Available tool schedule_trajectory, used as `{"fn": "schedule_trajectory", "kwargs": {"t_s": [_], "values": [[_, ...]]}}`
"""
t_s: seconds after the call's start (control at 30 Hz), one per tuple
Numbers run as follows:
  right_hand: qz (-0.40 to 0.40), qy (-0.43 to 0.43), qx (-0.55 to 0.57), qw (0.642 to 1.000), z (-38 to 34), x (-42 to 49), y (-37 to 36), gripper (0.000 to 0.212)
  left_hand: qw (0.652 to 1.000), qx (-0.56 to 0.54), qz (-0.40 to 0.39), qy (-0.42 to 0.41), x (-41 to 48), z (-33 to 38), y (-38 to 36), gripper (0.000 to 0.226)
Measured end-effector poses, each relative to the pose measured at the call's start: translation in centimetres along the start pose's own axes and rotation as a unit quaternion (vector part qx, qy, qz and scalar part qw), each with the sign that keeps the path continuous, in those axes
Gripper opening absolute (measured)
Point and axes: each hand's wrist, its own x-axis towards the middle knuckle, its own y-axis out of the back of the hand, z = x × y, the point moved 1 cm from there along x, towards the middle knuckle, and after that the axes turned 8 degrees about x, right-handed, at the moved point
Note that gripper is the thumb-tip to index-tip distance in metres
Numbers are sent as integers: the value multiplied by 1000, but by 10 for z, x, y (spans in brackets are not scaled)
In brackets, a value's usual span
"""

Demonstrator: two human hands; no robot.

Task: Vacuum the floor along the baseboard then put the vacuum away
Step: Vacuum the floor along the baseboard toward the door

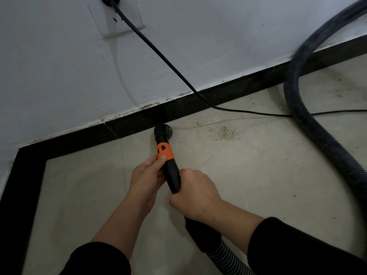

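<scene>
A black vacuum wand [172,175] with an orange collar [164,152] points at the black baseboard [139,120]. Its round nozzle [163,130] sits on the beige tile floor [248,165] right against the baseboard. My left hand [148,175] grips the wand just below the collar, thumb on the orange band. My right hand [195,195] grips the wand lower down, where the ribbed hose [224,255] joins it. A patch of brown dirt [224,132] lies on the tile to the right of the nozzle.
The ribbed black hose [301,108] loops across the floor on the right. A thin black power cord [158,54] runs from a wall socket [109,1] down to the floor and off right. The baseboard turns a corner at the left [23,187].
</scene>
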Motion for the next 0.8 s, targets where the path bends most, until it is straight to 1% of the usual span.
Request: {"fn": "schedule_trajectory", "kwargs": {"t_s": [0.2, 0.33, 0.57, 0.8], "values": [[-3, -13, -7, 1000, 8, -12, 3, 17, 1000, 3, -14, 0, -13, -5, -6, 31], [2, -25, -9, 1000, 16, -24, 5, 18, 999, 13, -31, 7, -19, -9, -15, 35], [23, -39, -6, 999, 30, -38, 11, 20, 998, 3, -56, 8, -29, -12, -33, 28], [33, -43, 4, 999, 36, -43, 6, 19, 998, 23, -57, 5, -33, -16, -33, 27]]}}
